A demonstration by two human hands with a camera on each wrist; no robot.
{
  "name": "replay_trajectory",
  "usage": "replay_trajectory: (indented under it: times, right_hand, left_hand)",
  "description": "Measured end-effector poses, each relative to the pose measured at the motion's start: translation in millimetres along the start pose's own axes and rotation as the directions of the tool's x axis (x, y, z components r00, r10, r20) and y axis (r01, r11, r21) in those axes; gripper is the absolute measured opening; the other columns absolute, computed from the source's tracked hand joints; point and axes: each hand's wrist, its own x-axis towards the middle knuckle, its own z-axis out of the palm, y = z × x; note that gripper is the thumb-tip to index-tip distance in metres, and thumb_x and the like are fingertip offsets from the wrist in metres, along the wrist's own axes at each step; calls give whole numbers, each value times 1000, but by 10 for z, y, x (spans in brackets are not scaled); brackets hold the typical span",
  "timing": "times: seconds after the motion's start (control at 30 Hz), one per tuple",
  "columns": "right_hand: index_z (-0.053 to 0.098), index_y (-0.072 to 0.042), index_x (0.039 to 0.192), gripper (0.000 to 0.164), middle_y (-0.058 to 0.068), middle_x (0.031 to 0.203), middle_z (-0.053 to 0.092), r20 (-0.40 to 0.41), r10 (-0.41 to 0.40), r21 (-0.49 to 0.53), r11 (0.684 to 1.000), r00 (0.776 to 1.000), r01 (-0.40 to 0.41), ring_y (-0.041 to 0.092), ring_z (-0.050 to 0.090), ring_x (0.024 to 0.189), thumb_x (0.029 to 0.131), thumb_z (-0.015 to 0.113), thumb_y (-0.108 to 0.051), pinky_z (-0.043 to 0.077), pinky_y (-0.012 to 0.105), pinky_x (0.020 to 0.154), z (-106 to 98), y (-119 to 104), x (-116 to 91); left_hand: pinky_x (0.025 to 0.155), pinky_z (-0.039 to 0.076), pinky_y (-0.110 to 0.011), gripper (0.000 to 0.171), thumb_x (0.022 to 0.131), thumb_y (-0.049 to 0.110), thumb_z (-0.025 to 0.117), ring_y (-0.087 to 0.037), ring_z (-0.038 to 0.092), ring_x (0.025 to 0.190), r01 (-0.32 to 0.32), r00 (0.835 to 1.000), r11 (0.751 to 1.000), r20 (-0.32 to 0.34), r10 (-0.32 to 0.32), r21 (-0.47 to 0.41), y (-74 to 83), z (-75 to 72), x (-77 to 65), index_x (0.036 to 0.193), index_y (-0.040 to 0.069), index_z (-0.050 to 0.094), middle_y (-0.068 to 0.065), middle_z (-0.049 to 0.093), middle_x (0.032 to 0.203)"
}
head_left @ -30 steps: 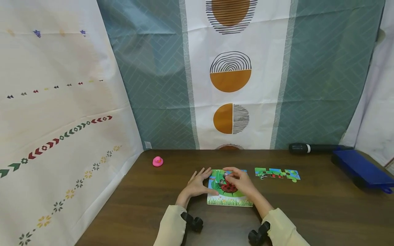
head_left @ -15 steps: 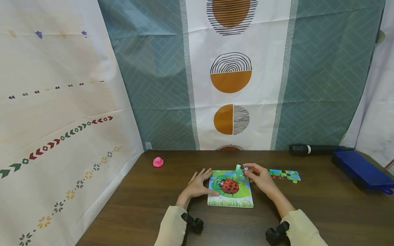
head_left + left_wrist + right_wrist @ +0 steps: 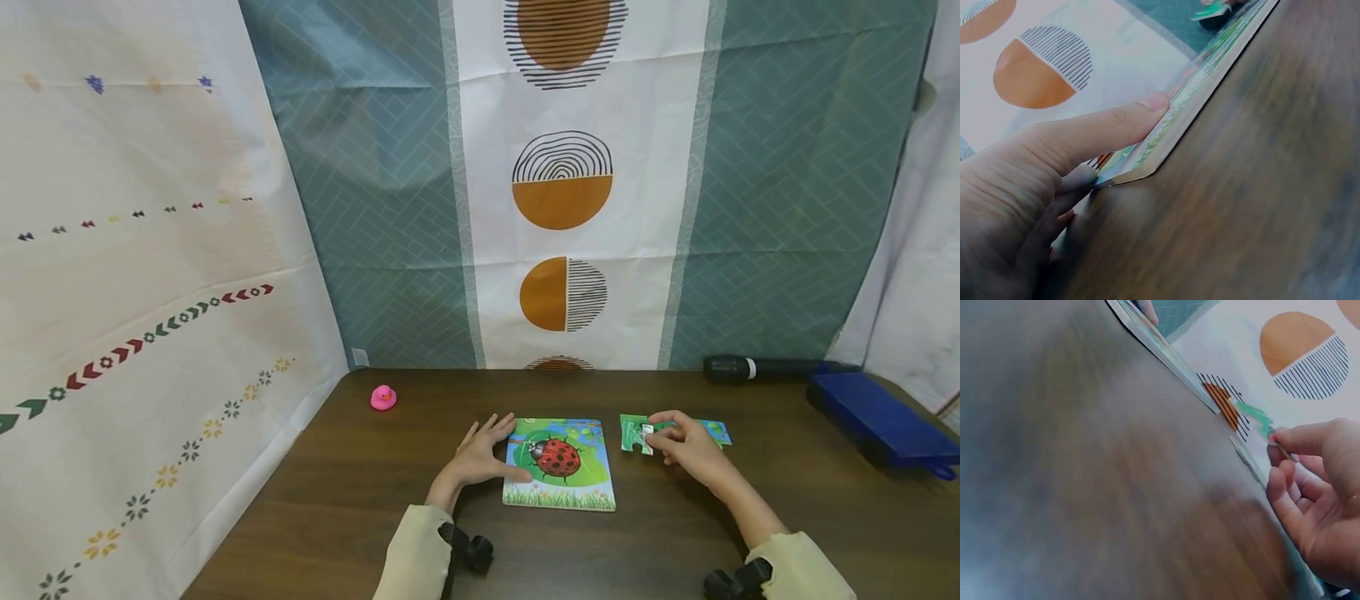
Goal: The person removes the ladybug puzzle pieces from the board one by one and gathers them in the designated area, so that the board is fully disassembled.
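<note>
A square ladybug picture board [image 3: 564,493] lies on the table in front of me. My left hand [image 3: 480,457] rests at its left side, the straight thumb lying on the picture and the spread fingers along the edge. In the left wrist view the thumb [image 3: 1116,122] sits on the board's face. Right of the board, my right hand [image 3: 684,450] pinches a green jigsaw piece [image 3: 1261,417] between thumb and fingertips. The held piece hangs over a row of jigsaw pieces [image 3: 716,431], and the hand hides the middle of that row.
A pink rubber duck [image 3: 383,397] stands at the back left of the table [image 3: 360,500]. At the back right lie a black cylindrical object [image 3: 787,368] with a white band and a blue flat case [image 3: 888,414]. Patterned cloths [image 3: 405,208] hang behind and at the sides.
My right hand has lifted the green jigsaw piece off the ladybug board and carried it right, over the row of pieces. The left hand has stayed on the board.
</note>
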Motion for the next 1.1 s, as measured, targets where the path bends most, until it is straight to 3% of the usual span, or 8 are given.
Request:
replay_trajectory:
  times: [0.13,0.43,0.9,1.1]
  right_hand:
    - [51,7,125,43,6,92,69,28,34,1,999,999,-34,12,57,70,96,62,-23,55,25,65,-20,41,-38]
    - [58,9,119,38,13,96,68,-1,-7,-59,998,1000,7,4,58,76,94,65,-19,55,23,65,18,79,-31]
    - [60,10,114,37,12,91,64,-35,52,-109,993,998,-55,12,58,75,91,68,-18,55,23,62,26,40,0]
    - [61,9,106,33,14,90,67,-41,64,-183,981,997,-71,14,59,70,90,69,-18,53,26,61,1,27,-15]
  left_hand:
    - [124,2,-60,97,75,37,83,-36,13,153,-6,1000,1000,-2,6,-6,9,1,-12,153,7,33,-10,25,163]
    - [123,2,-61,97,76,37,83,-36,12,153,-5,1000,1000,-1,5,-18,8,6,-17,153,7,33,-10,25,162]
    - [124,2,-59,97,76,37,83,-35,12,153,-5,1000,1000,-3,5,-11,-4,-5,12,153,9,32,-9,26,163]
    - [124,1,-59,97,75,37,83,-35,11,153,0,1000,1000,2,0,-12,14,-2,6,153,8,33,-9,25,163]
